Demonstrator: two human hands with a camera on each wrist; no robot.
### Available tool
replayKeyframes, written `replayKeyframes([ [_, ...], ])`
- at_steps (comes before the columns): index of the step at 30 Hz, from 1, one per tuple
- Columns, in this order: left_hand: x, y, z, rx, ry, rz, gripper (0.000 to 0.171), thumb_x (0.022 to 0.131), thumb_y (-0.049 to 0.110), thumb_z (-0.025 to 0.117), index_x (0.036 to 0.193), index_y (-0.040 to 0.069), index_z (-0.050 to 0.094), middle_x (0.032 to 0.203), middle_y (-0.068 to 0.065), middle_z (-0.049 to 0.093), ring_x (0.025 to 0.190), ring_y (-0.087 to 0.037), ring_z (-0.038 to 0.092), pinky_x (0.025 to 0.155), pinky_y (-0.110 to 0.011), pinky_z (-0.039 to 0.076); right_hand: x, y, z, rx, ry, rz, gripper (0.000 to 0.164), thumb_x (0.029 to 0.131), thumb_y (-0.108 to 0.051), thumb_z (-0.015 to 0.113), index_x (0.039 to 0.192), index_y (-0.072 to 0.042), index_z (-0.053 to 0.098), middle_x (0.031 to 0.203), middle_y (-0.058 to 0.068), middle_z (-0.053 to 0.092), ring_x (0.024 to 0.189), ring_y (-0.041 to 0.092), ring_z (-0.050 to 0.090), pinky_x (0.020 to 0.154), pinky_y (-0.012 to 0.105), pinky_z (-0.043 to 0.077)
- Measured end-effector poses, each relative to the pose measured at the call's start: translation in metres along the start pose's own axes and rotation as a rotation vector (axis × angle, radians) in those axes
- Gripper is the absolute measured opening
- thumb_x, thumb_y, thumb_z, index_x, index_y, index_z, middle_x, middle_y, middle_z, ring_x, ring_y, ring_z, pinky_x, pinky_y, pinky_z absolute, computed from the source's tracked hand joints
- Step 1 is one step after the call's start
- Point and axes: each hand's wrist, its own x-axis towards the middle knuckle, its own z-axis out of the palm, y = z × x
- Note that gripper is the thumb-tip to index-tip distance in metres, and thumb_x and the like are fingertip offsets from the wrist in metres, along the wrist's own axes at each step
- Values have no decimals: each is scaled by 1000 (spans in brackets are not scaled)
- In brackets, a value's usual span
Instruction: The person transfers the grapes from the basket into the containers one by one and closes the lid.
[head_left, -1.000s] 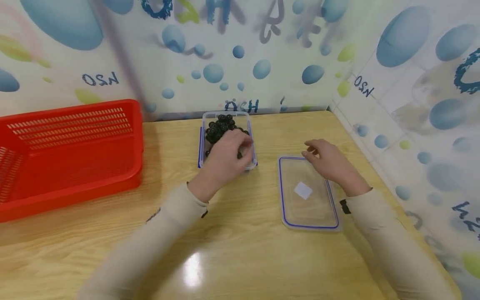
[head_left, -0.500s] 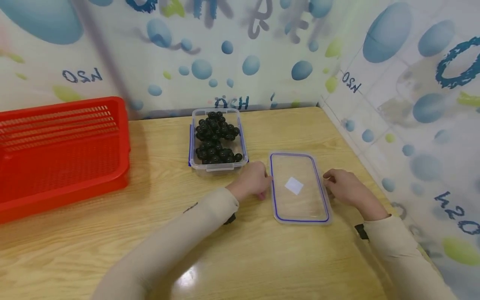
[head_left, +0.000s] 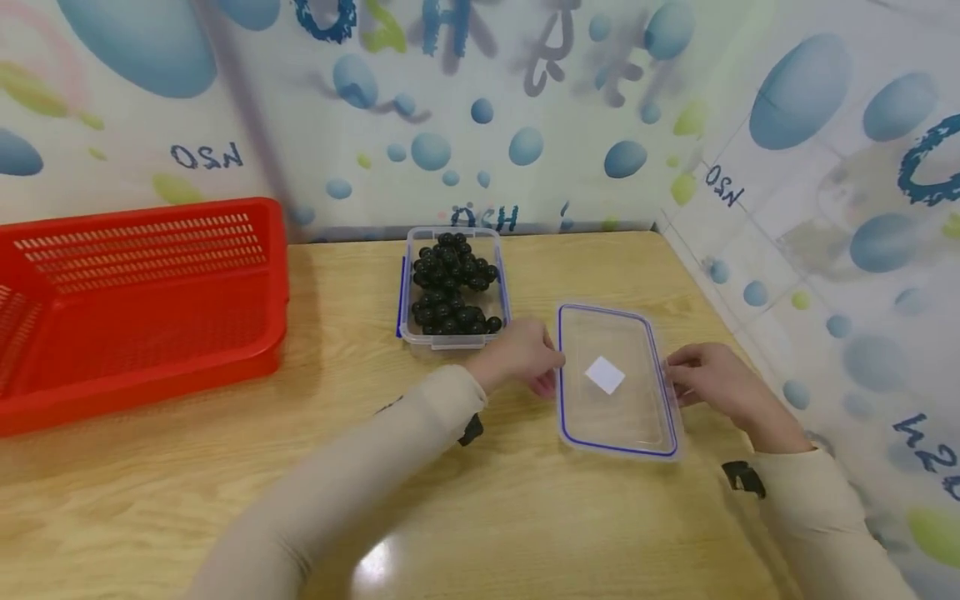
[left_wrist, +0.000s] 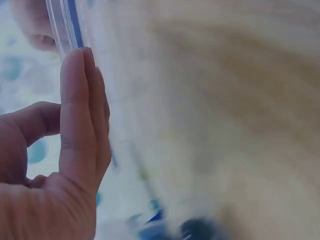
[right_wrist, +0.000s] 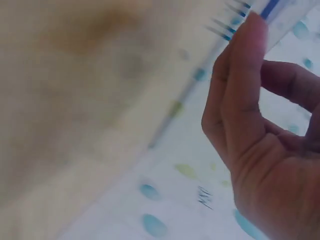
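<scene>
Lid [head_left: 618, 417] is pinched by left hand [head_left: 528, 357] and right hand [head_left: 714, 383]; red basket [head_left: 157, 317] is cut off at left.

Red basket [head_left: 150, 385] and container [head_left: 453, 342] on table [head_left: 465, 517]

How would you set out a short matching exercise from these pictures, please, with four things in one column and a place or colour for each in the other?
Things:
1. Basket
2. Dark round fruit
3. Clear lid
4. Sleeves

Places or colours:
A. Inside the clear container
B. Cream-coloured
C. Red
D. Between the left hand and the right hand

Right pairs: 1-C, 2-A, 3-D, 4-B
</scene>
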Motion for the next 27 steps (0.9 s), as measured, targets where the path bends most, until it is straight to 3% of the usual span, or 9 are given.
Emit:
replayKeyframes([
  [3, -15, 12, -23, -97, 22, 36, 17, 97, 8, 60, 87, -4, 65, 71, -16, 68, 59, -25, 69, 60, -35, 58, 1, -20, -8, 59, 27, -57, 36, 100, -8, 53, 121, 21, 49, 96, 18, 65, 79, 19, 66, 68, 33, 58],
  [9, -51, 22, -86, -125, 129, 101, 13, 98, 9, 57, 100, -2, 63, 81, -20, 68, 66, -29, 69, 66, -41, 58, 21, -76, -2, 134, 39, -193, 35, 101, -9, 54, 122, 18, 53, 99, 17, 64, 79, 14, 66, 71, 32, 58],
  [16, -85, -3, -153, -65, 270, 90, 18, 97, 9, 57, 105, -7, 60, 81, -21, 67, 66, -29, 68, 64, -39, 59, 62, -141, 32, 176, -33, -282, 32, 101, -7, 54, 125, 13, 57, 104, 21, 65, 81, 17, 65, 75, 31, 57],
  [22, -89, -33, -184, -29, 325, 55, 22, 98, 14, 60, 110, -4, 59, 91, -20, 68, 75, -31, 69, 70, -38, 58, 94, -169, 54, 207, -42, -339, 30, 101, -7, 55, 124, 11, 60, 104, 21, 65, 82, 21, 64, 73, 31, 57],
  [27, -88, -43, -192, -51, 403, 148, 22, 98, 11, 59, 114, -4, 56, 94, -22, 66, 76, -30, 68, 70, -37, 58, 106, -180, 63, 229, 58, -403, 26, 99, -8, 58, 120, 7, 64, 104, 18, 66, 81, 24, 62, 67, 28, 55],
])
